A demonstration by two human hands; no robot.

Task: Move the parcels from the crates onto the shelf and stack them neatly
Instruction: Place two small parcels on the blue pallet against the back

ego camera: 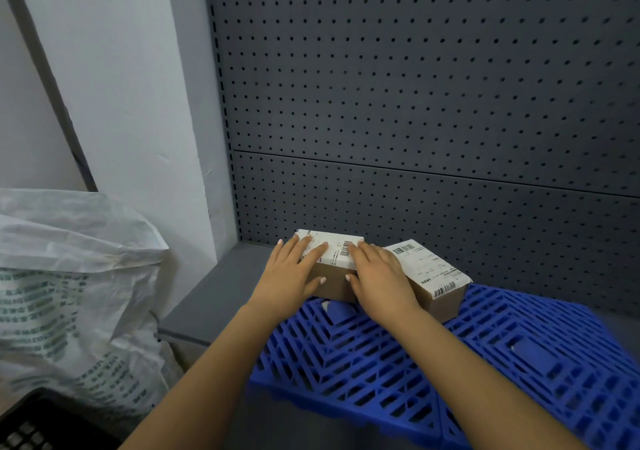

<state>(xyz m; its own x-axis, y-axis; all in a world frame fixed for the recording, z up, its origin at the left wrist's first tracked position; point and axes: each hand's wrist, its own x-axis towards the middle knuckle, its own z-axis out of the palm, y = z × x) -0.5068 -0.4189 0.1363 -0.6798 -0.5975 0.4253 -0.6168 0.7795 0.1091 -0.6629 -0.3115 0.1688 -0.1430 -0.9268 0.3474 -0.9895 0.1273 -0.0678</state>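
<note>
Two brown cardboard parcels with white barcode labels sit at the back left of the grey shelf, against the pegboard. My left hand lies flat on the left parcel, fingers straight over its label and thumb on its front face. My right hand rests on the same parcel's right end, fingers straight, thumb on the front face. The second parcel stands skewed just to the right, touching my right hand's outer edge.
A blue plastic grid mat covers most of the shelf under the parcels. A dark grey pegboard forms the back wall. A white woven sack stands at the left. A black crate corner shows at bottom left.
</note>
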